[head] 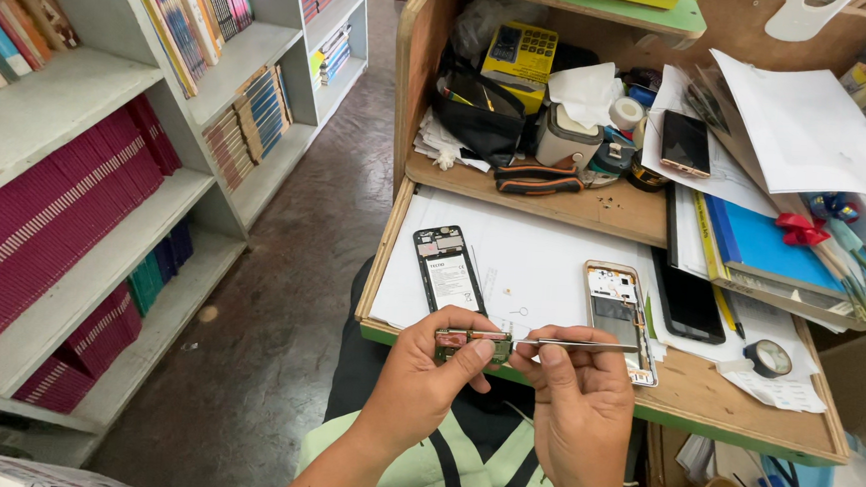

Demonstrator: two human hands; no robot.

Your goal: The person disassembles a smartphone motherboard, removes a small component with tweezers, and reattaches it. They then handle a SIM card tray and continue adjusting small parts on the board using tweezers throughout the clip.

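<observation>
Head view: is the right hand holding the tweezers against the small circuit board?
Yes, the right hand holds tweezers whose tip meets the circuit board pinched in the left hand.

Even, diffuse daylight; scene bright overall, no single hard source evident. Shadows soft, faint under the hands. White paper sheet (pixel 811 126) at upper right nearly blown out; mild sheen on the dark phone screen (pixel 688 301). Floor (pixel 280 294) darker, mid-toned. Wide-angle distortion bends the bookshelves (pixel 92 82) at left. Focus sharp centrally; corners slightly soft.
</observation>
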